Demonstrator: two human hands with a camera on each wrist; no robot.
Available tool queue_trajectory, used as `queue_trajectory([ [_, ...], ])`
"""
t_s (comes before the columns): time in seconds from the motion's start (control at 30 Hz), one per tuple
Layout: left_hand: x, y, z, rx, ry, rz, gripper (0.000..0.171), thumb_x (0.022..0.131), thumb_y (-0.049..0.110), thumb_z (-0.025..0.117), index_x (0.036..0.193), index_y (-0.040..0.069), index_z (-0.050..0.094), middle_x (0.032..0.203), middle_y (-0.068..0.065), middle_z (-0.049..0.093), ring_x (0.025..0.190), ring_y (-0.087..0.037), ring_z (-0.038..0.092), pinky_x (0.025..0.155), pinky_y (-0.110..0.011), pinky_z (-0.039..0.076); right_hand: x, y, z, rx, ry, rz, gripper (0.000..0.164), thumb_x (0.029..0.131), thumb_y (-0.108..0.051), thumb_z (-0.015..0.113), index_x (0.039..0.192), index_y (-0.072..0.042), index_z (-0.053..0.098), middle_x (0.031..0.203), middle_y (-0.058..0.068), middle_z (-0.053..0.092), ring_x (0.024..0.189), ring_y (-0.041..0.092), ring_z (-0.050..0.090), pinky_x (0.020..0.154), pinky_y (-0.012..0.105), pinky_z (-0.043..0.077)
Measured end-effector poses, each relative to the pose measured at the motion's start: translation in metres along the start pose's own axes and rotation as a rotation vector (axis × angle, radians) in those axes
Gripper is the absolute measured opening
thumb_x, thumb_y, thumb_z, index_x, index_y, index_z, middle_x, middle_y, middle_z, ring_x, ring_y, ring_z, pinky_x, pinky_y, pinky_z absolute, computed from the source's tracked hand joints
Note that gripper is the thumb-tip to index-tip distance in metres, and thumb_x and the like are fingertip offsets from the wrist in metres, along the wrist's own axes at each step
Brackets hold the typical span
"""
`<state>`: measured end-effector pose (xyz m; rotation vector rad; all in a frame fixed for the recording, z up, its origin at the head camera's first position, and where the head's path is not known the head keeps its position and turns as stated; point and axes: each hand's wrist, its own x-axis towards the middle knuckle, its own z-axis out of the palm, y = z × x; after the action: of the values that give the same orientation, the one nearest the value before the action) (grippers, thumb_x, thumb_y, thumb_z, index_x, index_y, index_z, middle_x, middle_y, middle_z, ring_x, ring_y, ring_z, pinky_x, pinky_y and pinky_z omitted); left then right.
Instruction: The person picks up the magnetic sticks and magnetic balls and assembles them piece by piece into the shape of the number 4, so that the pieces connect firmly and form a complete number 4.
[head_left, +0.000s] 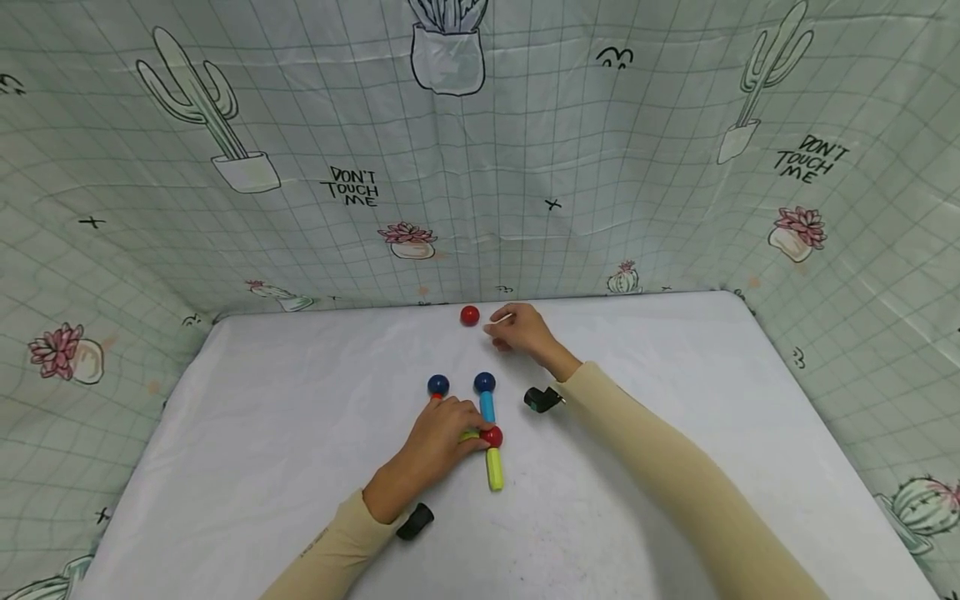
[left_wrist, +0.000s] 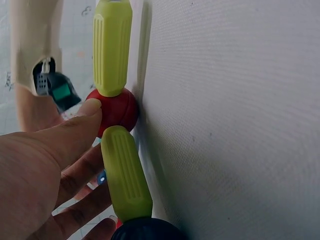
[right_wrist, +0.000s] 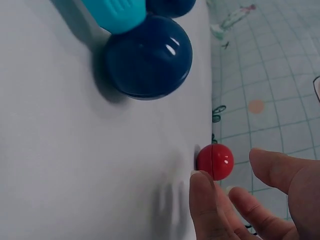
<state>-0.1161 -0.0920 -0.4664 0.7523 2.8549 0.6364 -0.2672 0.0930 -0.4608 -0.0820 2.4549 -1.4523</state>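
Note:
My left hand [head_left: 442, 433] pinches a red ball [head_left: 492, 437] that joins several rods of a ball-and-stick toy lying on the table. From that ball a light blue rod [head_left: 487, 407] runs to a dark blue ball [head_left: 484, 382], and one yellow-green rod [head_left: 495, 469] points toward me. A second yellow-green rod [left_wrist: 126, 172] leads to another dark blue ball [left_wrist: 147, 230], mostly hidden from the head view by the hand. Farther left, a dark blue ball [head_left: 438, 385] tops a red rod. Beyond, my right hand [head_left: 521, 329] reaches with parted fingers beside a loose red ball [head_left: 469, 315].
The white table [head_left: 300, 417] ends at the back against a hanging cloth [head_left: 480, 167] printed with cacti and a grid. Black wrist cameras [head_left: 542, 400] sit at both sleeves.

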Motion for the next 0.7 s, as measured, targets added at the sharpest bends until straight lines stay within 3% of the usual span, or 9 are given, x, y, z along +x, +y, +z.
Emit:
queue_trajectory([
  [0.43,0.0,-0.002,0.0,-0.015,-0.006,0.012,0.023,0.091,0.024,0.085,0.112,0.015,0.084,0.1,0.003,0.075,0.094,-0.016,0.061,0.086,-0.036,0.049,0.029,-0.013,0.014,-0.072,0.028,0.072,0.04,0.101,-0.027,0.073,0.13,0.0,0.067,0.097,0.016,0.078,0.074,0.015,0.069,0.075,0.029,0.052],
  [0.7,-0.002,-0.003,0.0,-0.014,0.017,0.028,0.022,0.092,0.023,0.084,0.112,0.014,0.084,0.099,0.002,0.074,0.092,-0.016,0.061,0.085,-0.035,0.049,0.038,-0.017,0.021,-0.071,0.034,0.089,0.046,0.1,-0.027,0.074,0.135,0.001,0.066,0.105,0.02,0.077,0.068,0.01,0.066,0.071,0.024,0.051],
])
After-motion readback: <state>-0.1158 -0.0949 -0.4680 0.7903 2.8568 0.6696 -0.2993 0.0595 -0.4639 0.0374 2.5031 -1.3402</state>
